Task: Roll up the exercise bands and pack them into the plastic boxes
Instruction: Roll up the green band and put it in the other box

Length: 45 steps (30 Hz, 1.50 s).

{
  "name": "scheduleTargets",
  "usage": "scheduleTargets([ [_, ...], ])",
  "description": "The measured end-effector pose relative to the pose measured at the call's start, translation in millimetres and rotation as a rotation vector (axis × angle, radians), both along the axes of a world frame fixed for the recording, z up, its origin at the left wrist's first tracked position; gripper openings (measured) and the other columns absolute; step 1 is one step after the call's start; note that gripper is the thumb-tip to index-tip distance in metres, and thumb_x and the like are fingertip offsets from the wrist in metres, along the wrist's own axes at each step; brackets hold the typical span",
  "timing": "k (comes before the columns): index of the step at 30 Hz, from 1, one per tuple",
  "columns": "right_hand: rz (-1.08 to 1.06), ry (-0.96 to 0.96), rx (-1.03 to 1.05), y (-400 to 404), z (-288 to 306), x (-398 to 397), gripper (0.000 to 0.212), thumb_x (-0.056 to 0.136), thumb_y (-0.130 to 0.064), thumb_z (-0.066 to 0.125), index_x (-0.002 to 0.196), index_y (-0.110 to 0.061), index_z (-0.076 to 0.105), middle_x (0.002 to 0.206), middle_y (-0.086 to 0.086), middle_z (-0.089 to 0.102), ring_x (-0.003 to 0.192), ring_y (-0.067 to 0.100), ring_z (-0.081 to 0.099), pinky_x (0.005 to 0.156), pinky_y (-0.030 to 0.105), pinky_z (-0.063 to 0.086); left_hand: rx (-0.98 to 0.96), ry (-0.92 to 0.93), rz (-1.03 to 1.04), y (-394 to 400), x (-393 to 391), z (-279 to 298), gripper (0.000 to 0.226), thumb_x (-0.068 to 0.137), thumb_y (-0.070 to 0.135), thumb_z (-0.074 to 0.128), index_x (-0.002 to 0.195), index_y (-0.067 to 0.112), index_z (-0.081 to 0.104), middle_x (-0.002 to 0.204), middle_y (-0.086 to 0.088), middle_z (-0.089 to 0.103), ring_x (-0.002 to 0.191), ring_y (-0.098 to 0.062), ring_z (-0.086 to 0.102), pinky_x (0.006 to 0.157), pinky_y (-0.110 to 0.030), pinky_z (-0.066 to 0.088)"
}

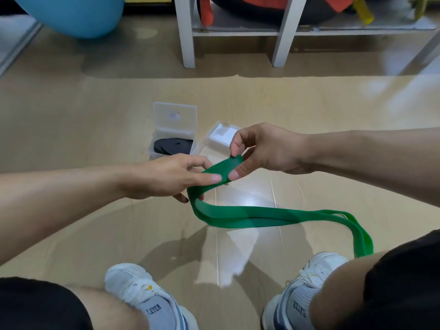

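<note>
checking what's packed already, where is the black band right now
In the head view the rolled black band lies inside the open clear plastic box on the floor, left of centre, just beyond the left hand.

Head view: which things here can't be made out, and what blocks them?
- Second plastic box: contents hidden behind right hand.
- Green band: far loop passes behind the right knee.
- Left hand: fingers under the band hidden, grip unclear.
- Shelf items: cut off by top edge.
- Black band: roll tightness too small to tell.
</note>
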State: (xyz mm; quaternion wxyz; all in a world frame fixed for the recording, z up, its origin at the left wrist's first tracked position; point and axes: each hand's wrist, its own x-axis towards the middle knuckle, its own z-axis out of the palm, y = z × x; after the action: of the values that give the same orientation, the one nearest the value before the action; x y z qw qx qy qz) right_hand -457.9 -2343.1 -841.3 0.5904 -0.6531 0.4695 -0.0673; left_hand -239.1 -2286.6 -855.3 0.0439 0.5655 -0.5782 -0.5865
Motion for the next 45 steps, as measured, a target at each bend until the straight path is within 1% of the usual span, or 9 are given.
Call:
scheduleTargets([
  [6, -0.230, -0.095, 0.432, 4.7, -3.0, 5.4, 0.025, 0.084, -0.001, 0.077, 0.098, -0.013, 0.060, 0.097, 0.011, 0.066, 0.096, 0.025, 0.063, 0.103, 0.033, 0.053, -0.034, 0.065, 0.029, 0.7, 7.5, -2.8, 0.009, 0.097, 0.030, 0.067, 0.092, 0.022, 0.068, 0.087, -0.001, 0.071, 0.087, -0.016, 0.066, 0.100, -0.051, 0.052],
  [10, -0.316, -0.130, 0.459, 4.8, 4.2, 12.5, 0.025, 0.082, 0.001, 0.076, 0.093, -0.014, 0.060, 0.087, 0.008, 0.069, 0.084, 0.021, 0.070, 0.082, 0.026, 0.061, -0.086, 0.067, 0.129, 2.1, 6.3, -5.4, 0.007, 0.093, 0.031, 0.072, 0.091, 0.025, 0.068, 0.092, 0.002, 0.069, 0.091, -0.013, 0.064, 0.094, -0.043, 0.053],
  [15, -0.482, -0.154, 0.305, 12.3, 8.5, 24.7, 0.044, 0.073, -0.002, 0.086, 0.099, -0.017, 0.054, 0.088, 0.011, 0.076, 0.069, 0.020, 0.072, 0.062, 0.025, 0.060, -0.577, -0.318, 0.270, -3.4, -2.0, 16.2, 0.036, 0.071, 0.048, 0.088, 0.095, 0.030, 0.067, 0.082, 0.009, 0.067, 0.074, -0.011, 0.063, 0.073, -0.035, 0.055],
  [20, -0.541, -0.243, 0.338, 17.4, 6.9, 29.4, 0.044, 0.070, -0.013, 0.090, 0.097, -0.018, 0.055, 0.090, 0.005, 0.072, 0.078, 0.017, 0.071, 0.059, 0.020, 0.056, -0.437, -0.130, 0.327, 0.0, -10.1, 28.8, 0.009, 0.083, 0.026, 0.082, 0.091, 0.024, 0.080, 0.077, 0.005, 0.079, 0.078, -0.013, 0.077, 0.079, -0.035, 0.064],
  [26, -0.505, -0.422, 0.443, 20.8, 11.8, 30.1, 0.019, 0.084, -0.012, 0.078, 0.087, -0.012, 0.059, 0.090, 0.006, 0.074, 0.086, 0.014, 0.076, 0.078, 0.019, 0.061, -0.086, 0.289, 0.721, 4.0, -10.1, 33.0, 0.022, 0.081, 0.004, 0.081, 0.102, 0.000, 0.075, 0.092, -0.010, 0.080, 0.087, -0.016, 0.078, 0.088, -0.027, 0.061],
  [30, -0.472, -0.416, 0.486, 21.3, 14.4, 30.8, 0.014, 0.090, -0.013, 0.072, 0.080, -0.010, 0.062, 0.088, 0.005, 0.072, 0.088, 0.014, 0.073, 0.084, 0.021, 0.060, -0.131, 0.264, 0.670, 9.0, -14.6, 35.8, 0.034, 0.071, 0.007, 0.089, 0.103, 0.004, 0.076, 0.097, -0.008, 0.080, 0.093, -0.016, 0.078, 0.092, -0.031, 0.059],
  [34, -0.455, -0.396, 0.572, 21.6, 16.5, 31.0, 0.008, 0.090, -0.012, 0.071, 0.094, -0.009, 0.064, 0.085, 0.005, 0.072, 0.076, 0.012, 0.073, 0.079, 0.020, 0.060, -0.212, 0.178, 0.713, 13.3, -19.9, 34.8, 0.020, 0.061, 0.011, 0.095, 0.069, 0.016, 0.077, 0.080, -0.002, 0.080, 0.084, -0.016, 0.078, 0.084, -0.032, 0.062],
  [38, -0.416, -0.377, 0.585, 28.4, 17.1, 31.5, 0.009, 0.086, -0.010, 0.071, 0.085, -0.010, 0.062, 0.074, 0.005, 0.072, 0.071, 0.011, 0.073, 0.081, 0.024, 0.060, -0.194, 0.131, 0.693, 14.3, -21.2, 34.3, 0.042, 0.056, 0.010, 0.098, 0.089, 0.002, 0.074, 0.081, -0.009, 0.079, 0.079, -0.018, 0.078, 0.072, -0.025, 0.063],
  [45, -0.185, -0.130, 0.315, 14.9, 28.4, 30.1, 0.013, 0.081, -0.016, 0.081, 0.088, -0.017, 0.069, 0.087, 0.002, 0.076, 0.085, 0.013, 0.074, 0.087, 0.029, 0.061, -0.189, 0.096, 0.664, 8.5, -19.9, 33.1, 0.026, 0.064, -0.008, 0.086, 0.083, 0.004, 0.071, 0.071, -0.007, 0.072, 0.067, -0.017, 0.073, 0.071, -0.029, 0.063],
])
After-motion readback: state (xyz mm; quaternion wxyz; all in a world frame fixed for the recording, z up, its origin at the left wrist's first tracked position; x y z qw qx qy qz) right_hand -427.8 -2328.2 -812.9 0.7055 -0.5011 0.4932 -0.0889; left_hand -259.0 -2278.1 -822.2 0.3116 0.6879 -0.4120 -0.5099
